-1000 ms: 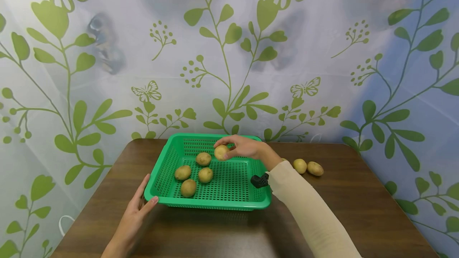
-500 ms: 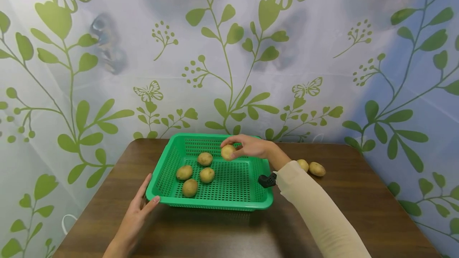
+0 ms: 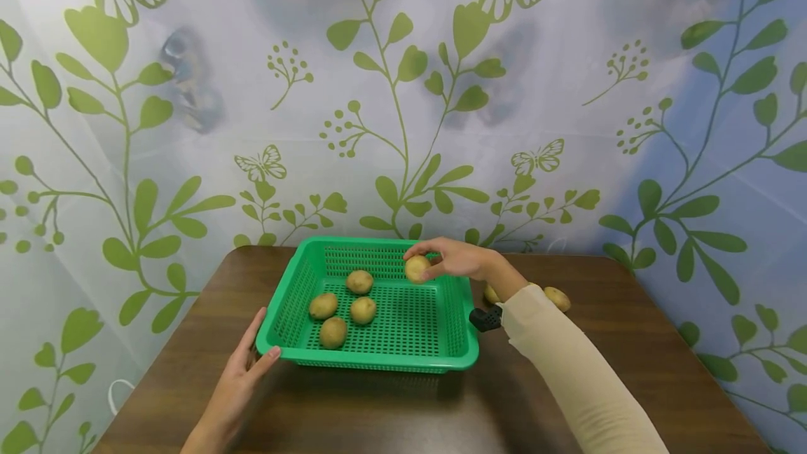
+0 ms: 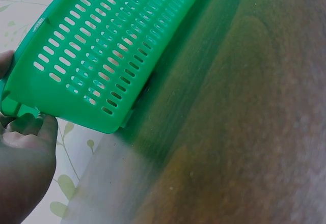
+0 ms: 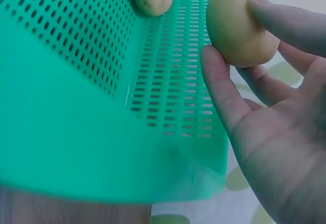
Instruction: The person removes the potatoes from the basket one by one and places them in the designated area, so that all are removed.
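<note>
Your right hand [image 3: 450,259] pinches a potato [image 3: 416,269] between thumb and fingers [image 5: 290,28], above the rear right of a green basket [image 3: 378,358] on the brown counter [image 3: 353,412]. Your left hand [image 3: 233,373] grips the basket's near left corner. The potato is probably firm, fairly light, smooth-skinned; hold it round its middle.

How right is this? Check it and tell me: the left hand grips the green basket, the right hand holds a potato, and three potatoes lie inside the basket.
The count is wrong: the head view shows four potatoes lying inside the green basket, not three. The left hand grips the basket and the right hand holds a potato, as you say.
</note>
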A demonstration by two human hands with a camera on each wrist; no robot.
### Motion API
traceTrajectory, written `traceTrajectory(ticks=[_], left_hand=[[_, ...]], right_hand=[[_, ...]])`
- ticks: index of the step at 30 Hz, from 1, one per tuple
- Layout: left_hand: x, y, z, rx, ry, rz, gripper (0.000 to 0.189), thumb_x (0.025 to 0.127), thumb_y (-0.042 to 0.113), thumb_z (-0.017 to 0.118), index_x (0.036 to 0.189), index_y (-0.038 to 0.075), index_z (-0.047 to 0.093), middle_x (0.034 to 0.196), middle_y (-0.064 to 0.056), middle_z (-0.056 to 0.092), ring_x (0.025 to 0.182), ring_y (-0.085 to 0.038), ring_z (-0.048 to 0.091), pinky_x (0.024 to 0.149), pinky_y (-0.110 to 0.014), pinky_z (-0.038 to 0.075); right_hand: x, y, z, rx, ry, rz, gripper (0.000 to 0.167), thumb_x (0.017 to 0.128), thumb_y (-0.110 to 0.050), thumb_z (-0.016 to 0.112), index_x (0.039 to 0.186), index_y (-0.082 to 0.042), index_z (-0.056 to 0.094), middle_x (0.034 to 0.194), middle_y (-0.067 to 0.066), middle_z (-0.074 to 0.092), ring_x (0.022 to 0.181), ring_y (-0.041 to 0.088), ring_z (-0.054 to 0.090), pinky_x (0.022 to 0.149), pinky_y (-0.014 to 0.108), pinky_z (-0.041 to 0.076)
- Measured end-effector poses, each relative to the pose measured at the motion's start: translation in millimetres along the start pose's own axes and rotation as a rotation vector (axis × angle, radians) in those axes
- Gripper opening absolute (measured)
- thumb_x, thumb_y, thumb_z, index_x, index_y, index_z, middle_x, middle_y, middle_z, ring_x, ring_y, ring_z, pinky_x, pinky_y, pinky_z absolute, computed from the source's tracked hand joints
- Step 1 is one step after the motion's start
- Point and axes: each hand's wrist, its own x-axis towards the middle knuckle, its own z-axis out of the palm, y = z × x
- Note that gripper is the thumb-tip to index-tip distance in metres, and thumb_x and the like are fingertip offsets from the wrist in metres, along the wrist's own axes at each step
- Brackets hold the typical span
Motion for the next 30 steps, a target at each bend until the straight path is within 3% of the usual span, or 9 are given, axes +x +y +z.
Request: traceTrajectory(ticks=[5,16,24,30], left_hand=[[0.5,0.9,0.2,-0.002,0.002,0.006,0.073,0.11,0.009,0.051,0.168,0.015,0.007,0.17,-0.019,0.002,0.137,0.007,0.032,0.1,-0.012,0.038],[0.6,0.8,0.9,-0.025,0.003,0.013,0.073,0.11,0.007,0.05,0.168,0.013,0.006,0.17,-0.022,0.001,0.134,0.012,0.034,0.099,-0.012,0.039],[-0.3,1.1,1.3,-0.03,-0.003,0.018,0.073,0.11,0.007,0.05,0.168,0.014,0.005,0.169,-0.022,0.002,0.133,0.01,0.038,0.098,-0.013,0.041],[-0.7,1.2,-0.7,-0.027,-0.004,-0.003,0.074,0.11,0.009,0.05,0.168,0.016,0.006,0.17,-0.02,0.002,0.135,0.009,0.037,0.099,-0.014,0.041]], right_hand=[[-8.2,1,-6,-0.008,0.01,0.004,0.046,0.101,-0.016,0.071,0.145,-0.013,0.058,0.154,0.006,0.047,0.139,0.034,0.043,0.108,0.052,0.041],[-24.0,4,-16,-0.014,0.027,0.044,0.046,0.1,-0.014,0.071,0.144,-0.013,0.058,0.158,0.009,0.041,0.138,0.034,0.044,0.106,0.052,0.043],[-37.9,11,-22,-0.005,0.048,0.031,0.046,0.1,-0.015,0.072,0.144,-0.013,0.059,0.151,0.008,0.049,0.137,0.032,0.045,0.108,0.054,0.041],[-50.0,18,-28,0.0,0.082,0.024,0.048,0.1,-0.017,0.073,0.145,-0.013,0.056,0.152,0.01,0.046,0.143,0.036,0.038,0.11,0.057,0.038]])
